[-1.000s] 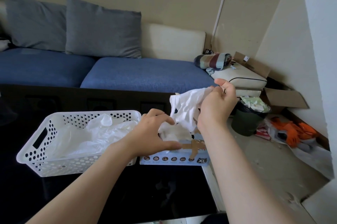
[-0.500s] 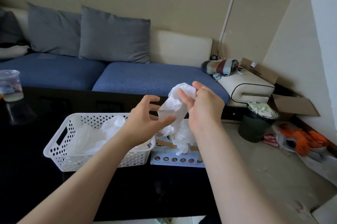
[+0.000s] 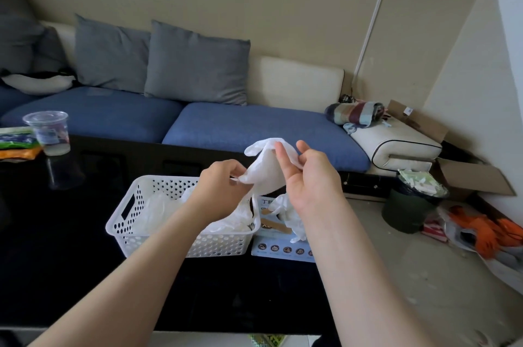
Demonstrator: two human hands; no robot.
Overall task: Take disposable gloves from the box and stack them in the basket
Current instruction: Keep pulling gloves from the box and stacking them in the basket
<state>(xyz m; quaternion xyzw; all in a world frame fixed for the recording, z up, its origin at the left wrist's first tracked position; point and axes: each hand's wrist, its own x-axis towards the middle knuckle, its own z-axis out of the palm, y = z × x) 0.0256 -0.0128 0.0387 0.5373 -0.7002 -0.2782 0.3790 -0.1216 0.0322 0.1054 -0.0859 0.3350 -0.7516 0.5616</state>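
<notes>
A crumpled white disposable glove (image 3: 264, 170) hangs in the air between both hands. My left hand (image 3: 219, 191) pinches its lower left edge, and my right hand (image 3: 310, 177) holds its upper right side. Below them the white perforated basket (image 3: 127, 219) sits on the black table and holds several translucent gloves (image 3: 161, 205). The blue glove box (image 3: 278, 249) lies right of the basket, touching it, with more gloves (image 3: 291, 218) sticking out of its top. My right forearm covers part of the box.
A clear plastic cup (image 3: 49, 131) and colourful packets (image 3: 15, 141) stand at the table's far left. A blue sofa (image 3: 240, 126) with grey cushions runs behind. A dark bin (image 3: 410, 208), a cardboard box (image 3: 469, 177) and orange items (image 3: 492, 233) sit on the floor to the right.
My right hand lifted the glove clear of the box and moved it left above the basket's right end. My left hand rose and took hold of its lower edge.
</notes>
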